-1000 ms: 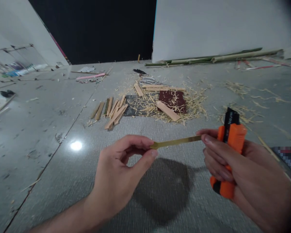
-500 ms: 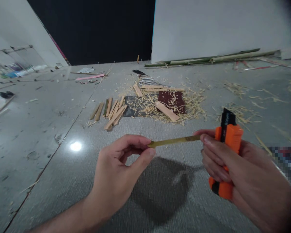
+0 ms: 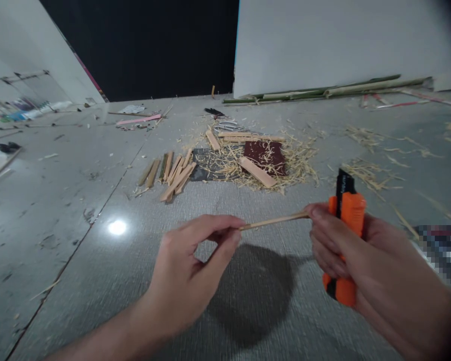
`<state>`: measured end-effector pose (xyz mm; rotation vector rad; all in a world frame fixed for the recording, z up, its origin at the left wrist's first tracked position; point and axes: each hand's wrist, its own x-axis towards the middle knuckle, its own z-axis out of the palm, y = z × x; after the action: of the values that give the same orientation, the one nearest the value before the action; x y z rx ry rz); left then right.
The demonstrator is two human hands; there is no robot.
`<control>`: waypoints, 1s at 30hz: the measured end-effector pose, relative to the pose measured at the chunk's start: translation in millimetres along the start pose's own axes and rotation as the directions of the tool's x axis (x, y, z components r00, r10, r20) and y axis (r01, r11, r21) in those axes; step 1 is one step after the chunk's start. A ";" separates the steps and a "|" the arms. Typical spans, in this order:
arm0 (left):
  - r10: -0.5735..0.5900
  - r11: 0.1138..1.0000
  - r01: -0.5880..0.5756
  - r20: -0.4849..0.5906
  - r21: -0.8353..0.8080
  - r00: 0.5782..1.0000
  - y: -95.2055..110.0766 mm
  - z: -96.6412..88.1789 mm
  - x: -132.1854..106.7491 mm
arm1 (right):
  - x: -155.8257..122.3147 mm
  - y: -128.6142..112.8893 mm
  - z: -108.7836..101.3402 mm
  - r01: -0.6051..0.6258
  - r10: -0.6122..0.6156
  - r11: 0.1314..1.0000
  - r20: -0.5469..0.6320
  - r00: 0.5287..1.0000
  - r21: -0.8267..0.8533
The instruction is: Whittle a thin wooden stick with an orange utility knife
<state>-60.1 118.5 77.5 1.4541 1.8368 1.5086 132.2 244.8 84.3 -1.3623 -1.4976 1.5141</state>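
The left hand (image 3: 188, 281) pinches one end of a thin bamboo strip (image 3: 272, 221) between the thumb and the first finger; the fingers (image 3: 225, 223) are nearly closed, with only the strip between them. The strip runs sideways in the air above the grey floor (image 3: 78, 281), from the left hand over to the right hand (image 3: 364, 271). The right hand holds the other end of the strip with its thumb tip and fingertips. The same hand is wrapped tight around an orange utility knife (image 3: 344, 235), which stands upright in the fist with its black top sticking up. There is white writing on the black part, but it is too small and blurry to read. Farther off on the floor lies a row of short bamboo sticks (image 3: 171, 173), and just beside it a pile of pale shavings (image 3: 296, 163) with a dark red sheet (image 3: 265, 153) and a flat wooden piece (image 3: 257, 172) in it. Long green bamboo poles (image 3: 323, 92) lie along the bottom of the white wall (image 3: 342, 40).
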 end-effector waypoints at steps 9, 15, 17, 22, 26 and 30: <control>0.067 0.992 -0.084 0.179 0.089 0.982 -0.4 2.0 -3.5 | 11.8 7.4 0.2 0.034 -0.035 0.997 -0.007 0.999 -0.068; -0.056 0.997 0.044 0.176 0.071 0.983 -4.1 2.9 -5.4 | 10.9 7.1 -2.7 0.079 -0.074 0.992 0.052 0.996 -0.101; -0.127 0.991 0.119 0.160 0.056 0.979 -5.8 3.4 -4.5 | 9.6 4.7 -2.3 0.091 -0.084 0.990 0.065 0.994 -0.104; -0.282 0.958 0.288 0.196 0.002 0.939 -7.6 4.7 1.7 | 8.8 0.8 -0.5 0.143 -0.135 0.984 0.079 0.988 -0.103; -0.309 0.949 0.314 0.148 -0.008 0.939 -9.3 3.2 3.0 | 6.4 -2.2 -0.1 0.158 -0.148 0.981 0.096 0.984 -0.110; -0.285 0.958 0.287 0.079 -0.006 0.955 -12.2 2.0 3.2 | 3.1 -4.1 -0.3 0.156 -0.144 0.980 0.106 0.984 -0.119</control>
<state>-65.7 123.4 67.1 1.1600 1.8874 1.3054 130.7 248.5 87.5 -1.2301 -1.7432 1.4282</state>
